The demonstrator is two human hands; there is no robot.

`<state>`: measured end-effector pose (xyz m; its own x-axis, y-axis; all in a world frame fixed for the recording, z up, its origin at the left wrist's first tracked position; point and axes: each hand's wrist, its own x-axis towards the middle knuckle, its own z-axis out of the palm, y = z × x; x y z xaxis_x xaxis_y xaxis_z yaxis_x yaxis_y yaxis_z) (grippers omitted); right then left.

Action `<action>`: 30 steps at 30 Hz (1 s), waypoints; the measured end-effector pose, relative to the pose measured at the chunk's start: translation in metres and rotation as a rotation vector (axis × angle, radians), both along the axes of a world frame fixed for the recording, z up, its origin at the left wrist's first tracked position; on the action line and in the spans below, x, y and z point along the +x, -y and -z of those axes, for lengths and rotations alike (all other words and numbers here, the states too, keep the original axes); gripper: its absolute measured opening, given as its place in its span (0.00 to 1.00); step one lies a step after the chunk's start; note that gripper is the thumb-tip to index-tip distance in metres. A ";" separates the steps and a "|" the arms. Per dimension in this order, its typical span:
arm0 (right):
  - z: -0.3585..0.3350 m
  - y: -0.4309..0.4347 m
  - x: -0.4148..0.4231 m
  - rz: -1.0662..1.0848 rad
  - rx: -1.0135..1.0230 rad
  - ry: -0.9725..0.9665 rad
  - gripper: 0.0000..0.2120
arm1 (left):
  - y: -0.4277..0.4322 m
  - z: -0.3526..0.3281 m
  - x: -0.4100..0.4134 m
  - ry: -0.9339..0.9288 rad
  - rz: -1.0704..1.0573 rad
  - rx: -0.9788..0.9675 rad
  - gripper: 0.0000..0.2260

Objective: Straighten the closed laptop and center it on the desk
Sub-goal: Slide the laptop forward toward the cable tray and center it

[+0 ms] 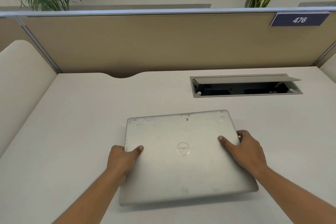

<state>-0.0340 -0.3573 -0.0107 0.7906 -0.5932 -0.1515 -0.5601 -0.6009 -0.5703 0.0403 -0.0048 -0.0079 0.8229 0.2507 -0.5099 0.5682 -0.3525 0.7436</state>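
A closed silver laptop point(181, 165) with a round logo on its scuffed lid lies on the white desk point(72, 132), slightly rotated so its right side sits farther from me than its left. My left hand point(121, 160) grips the laptop's left edge, thumb on the lid. My right hand point(247, 149) grips the right edge, thumb on the lid and fingers curled around the side. The near edge appears slightly raised, casting a shadow on the desk.
A grey cable hatch point(245, 85) with its flap open is set into the desk behind and right of the laptop. A tan partition point(145, 45) with a "476" sign point(300, 19) closes the back. A curved cutout point(123, 75) notches the desk's rear edge.
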 end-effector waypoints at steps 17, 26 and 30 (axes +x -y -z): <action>0.013 0.011 0.107 -0.073 -0.101 -0.100 0.39 | 0.013 0.025 0.107 -0.054 -0.021 0.108 0.30; 0.020 0.012 0.110 -0.089 -0.134 -0.112 0.35 | 0.014 0.031 0.112 -0.059 0.002 0.172 0.27; 0.021 0.012 0.109 -0.091 -0.154 -0.113 0.34 | 0.015 0.029 0.110 -0.050 0.016 0.201 0.26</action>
<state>0.0751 -0.3688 -0.0313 0.8252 -0.5430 -0.1555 -0.5547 -0.7273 -0.4041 0.1501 -0.0194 -0.0368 0.8024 0.3389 -0.4912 0.5959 -0.4998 0.6286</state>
